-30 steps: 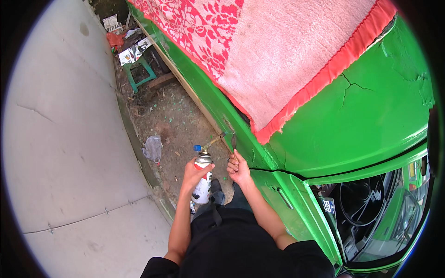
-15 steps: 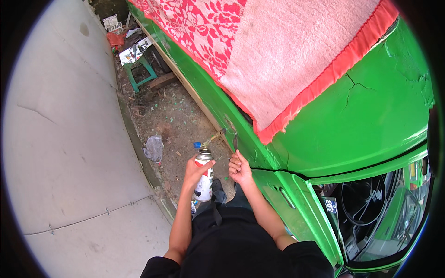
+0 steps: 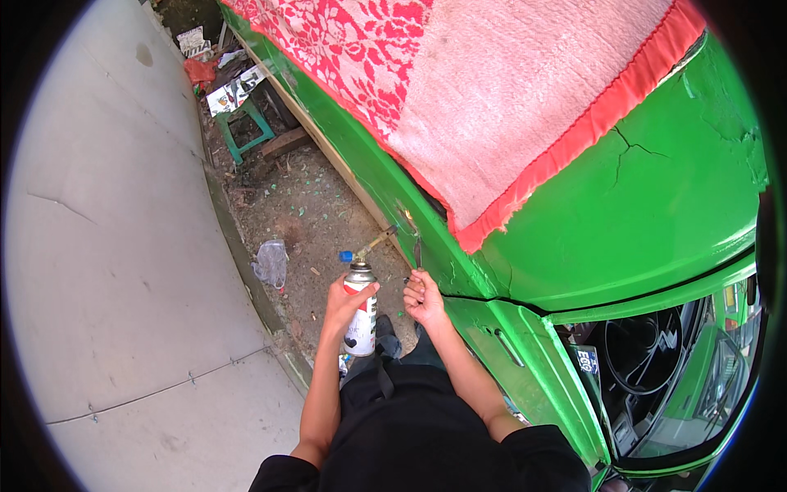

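Note:
My left hand (image 3: 339, 302) is wrapped round an upright white and red gas canister (image 3: 361, 328). On its top sits a blow torch head (image 3: 379, 240) with a blue knob, its brass tube slanting up to the right, with the tip close to the side of a green vehicle (image 3: 449, 261). Just beyond the tip, the paint has a small worn, pale patch (image 3: 406, 216). In my right hand (image 3: 425, 298), closed fingers grip a narrow, flat scraper (image 3: 419, 252). Its dark blade points away from me along the panel; whether the edge touches the paint I cannot tell.
A pink and red blanket (image 3: 492, 107) covers part of the cracked green roof. Along the left runs a pale grey wall (image 3: 131, 246). On the debris-strewn ground are a clear plastic bag (image 3: 270, 264) and a green stool (image 3: 246, 131). The windscreen (image 3: 697, 394) is at right.
Both hands stay almost where they were, with the scraper and torch near the panel. The scraper's tilt has shifted slightly. A warm-coloured spot shows more at the worn patch.

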{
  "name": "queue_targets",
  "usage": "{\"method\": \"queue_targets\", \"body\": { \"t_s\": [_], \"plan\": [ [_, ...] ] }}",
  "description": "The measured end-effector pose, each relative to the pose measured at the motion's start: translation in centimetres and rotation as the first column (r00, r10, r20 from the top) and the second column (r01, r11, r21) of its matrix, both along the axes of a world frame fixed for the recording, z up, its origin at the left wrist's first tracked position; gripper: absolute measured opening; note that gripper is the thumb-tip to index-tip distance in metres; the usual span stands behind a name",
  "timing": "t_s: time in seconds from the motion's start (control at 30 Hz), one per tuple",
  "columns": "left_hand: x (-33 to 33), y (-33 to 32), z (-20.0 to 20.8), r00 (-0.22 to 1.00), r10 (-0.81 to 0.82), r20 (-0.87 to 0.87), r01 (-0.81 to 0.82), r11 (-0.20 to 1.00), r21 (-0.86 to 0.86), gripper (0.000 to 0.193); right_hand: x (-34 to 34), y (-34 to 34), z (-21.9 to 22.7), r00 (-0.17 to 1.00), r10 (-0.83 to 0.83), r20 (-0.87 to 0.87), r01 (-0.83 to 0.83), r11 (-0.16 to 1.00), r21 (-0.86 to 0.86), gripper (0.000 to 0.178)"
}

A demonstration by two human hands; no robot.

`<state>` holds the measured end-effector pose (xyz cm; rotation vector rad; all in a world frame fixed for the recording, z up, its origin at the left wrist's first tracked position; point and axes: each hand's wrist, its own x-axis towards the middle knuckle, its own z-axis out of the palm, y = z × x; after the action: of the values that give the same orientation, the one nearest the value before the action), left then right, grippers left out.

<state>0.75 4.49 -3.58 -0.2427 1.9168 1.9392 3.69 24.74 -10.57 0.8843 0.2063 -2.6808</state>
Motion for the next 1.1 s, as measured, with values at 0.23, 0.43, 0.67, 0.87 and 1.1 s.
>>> {"method": "queue_targets", "body": {
  "t_s": [0.23, 0.43, 0.67, 0.87, 1.1],
  "plan": [
    [-0.6, 0.1, 1.0, 1.0, 0.028, -0.001, -0.028, 1.0, -0.009, 0.037, -0.1, -0.1, 0.3, 1.0, -0.002, 0.003, 0.002, 1.0, 0.016, 0.028],
    [-0.5, -0.1, 0.2, 1.0, 0.03, 0.002, -0.03, 0.999, -0.032, 0.037, -0.1, -0.1, 0.2, 1.0, 0.0, 0.016, 0.0, 1.0, 0.027, 0.028],
    [0.0, 0.0, 0.8, 0.998, 0.057, -0.01, -0.057, 0.998, 0.018, 0.042, -0.2, -0.4, 0.5, 0.999, -0.026, 0.037, 0.025, 0.999, 0.033, 0.03],
    [0.1, -1.8, 0.7, 0.991, 0.136, 0.001, -0.136, 0.991, -0.022, 0.036, -0.5, -1.0, 0.4, 0.995, -0.056, 0.078, 0.051, 0.997, 0.055, 0.031],
    [0.3, -4.4, 0.0, 0.959, 0.282, 0.007, -0.282, 0.959, -0.022, 0.034, -1.9, -1.4, -0.1, 0.989, -0.052, 0.139, 0.042, 0.997, 0.072, 0.03]
  ]
}}
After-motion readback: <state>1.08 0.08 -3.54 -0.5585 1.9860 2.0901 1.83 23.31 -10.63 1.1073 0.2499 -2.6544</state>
